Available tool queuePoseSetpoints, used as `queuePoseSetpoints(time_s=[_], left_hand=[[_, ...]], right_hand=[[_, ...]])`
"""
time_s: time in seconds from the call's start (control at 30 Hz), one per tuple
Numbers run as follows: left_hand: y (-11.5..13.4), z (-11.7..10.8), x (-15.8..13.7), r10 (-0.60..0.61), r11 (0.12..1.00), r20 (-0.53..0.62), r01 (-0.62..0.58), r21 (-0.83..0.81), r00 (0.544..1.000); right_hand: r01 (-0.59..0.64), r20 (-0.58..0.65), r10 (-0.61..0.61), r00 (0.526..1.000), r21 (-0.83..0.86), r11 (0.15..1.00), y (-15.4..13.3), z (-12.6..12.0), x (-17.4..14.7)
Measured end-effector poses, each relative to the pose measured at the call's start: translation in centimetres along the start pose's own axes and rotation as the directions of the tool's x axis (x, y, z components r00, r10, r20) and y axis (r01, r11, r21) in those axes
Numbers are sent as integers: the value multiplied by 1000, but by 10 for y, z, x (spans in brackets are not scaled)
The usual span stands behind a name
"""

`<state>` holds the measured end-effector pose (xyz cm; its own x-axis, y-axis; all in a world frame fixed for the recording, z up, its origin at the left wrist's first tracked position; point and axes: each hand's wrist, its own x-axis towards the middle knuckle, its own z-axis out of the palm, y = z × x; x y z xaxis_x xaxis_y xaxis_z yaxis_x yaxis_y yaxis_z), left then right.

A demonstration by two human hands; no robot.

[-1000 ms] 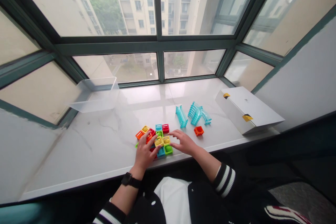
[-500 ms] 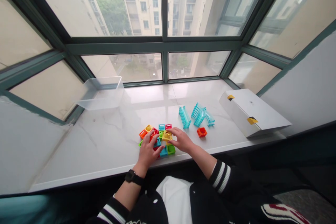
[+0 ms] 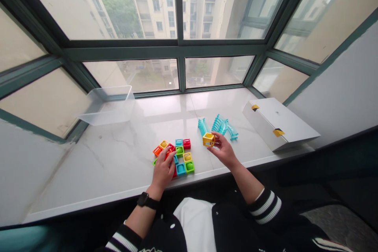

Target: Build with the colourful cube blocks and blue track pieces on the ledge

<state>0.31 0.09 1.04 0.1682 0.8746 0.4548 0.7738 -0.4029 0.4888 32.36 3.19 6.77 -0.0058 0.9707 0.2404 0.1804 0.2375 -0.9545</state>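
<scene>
- Right hand (image 3: 224, 152) pinches a yellow block (image 3: 209, 136), just taken from the block cluster (image 3: 180, 169), leaving one fewer there.
- Left hand (image 3: 163, 168) rests on it, loosely spread, near the windowsill (image 3: 126, 153) front edge.

Right fingers (image 3: 220, 138) pinch a yellow block (image 3: 208, 139) near turquoise pieces (image 3: 219, 125); left fingers (image 3: 161, 156) lie over colourful blocks (image 3: 180, 168).

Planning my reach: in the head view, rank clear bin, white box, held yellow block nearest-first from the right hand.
1. Yellow block, held by the right hand.
2. White box, to its right.
3. Clear bin, far left.
</scene>
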Motion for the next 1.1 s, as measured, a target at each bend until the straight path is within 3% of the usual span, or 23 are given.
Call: queuePoseSetpoints(time_s=[0.23,0.43,0.6,0.83,1.1], left_hand=[[-8,8,-6,-67,998,-10,66,-21,998],[-7,8,-7,-37,998,-48,35,-45,998],[-4,0,-5,23,999,-56,-25,-31,998],[11,-12,-4,177,979,-51,-170,116,983],[49,-16,25,276,961,34,-276,-3,961]], right_hand=[[-155,48,149,988,200,967,12,18,-12],[-241,152,211,966,215,947,16,29,-19],[-235,193,199,961,183,955,9,40,-20],[-228,290,166,943,196,954,7,53,-24],[-126,329,90,940,89,988,10,58,-24]])
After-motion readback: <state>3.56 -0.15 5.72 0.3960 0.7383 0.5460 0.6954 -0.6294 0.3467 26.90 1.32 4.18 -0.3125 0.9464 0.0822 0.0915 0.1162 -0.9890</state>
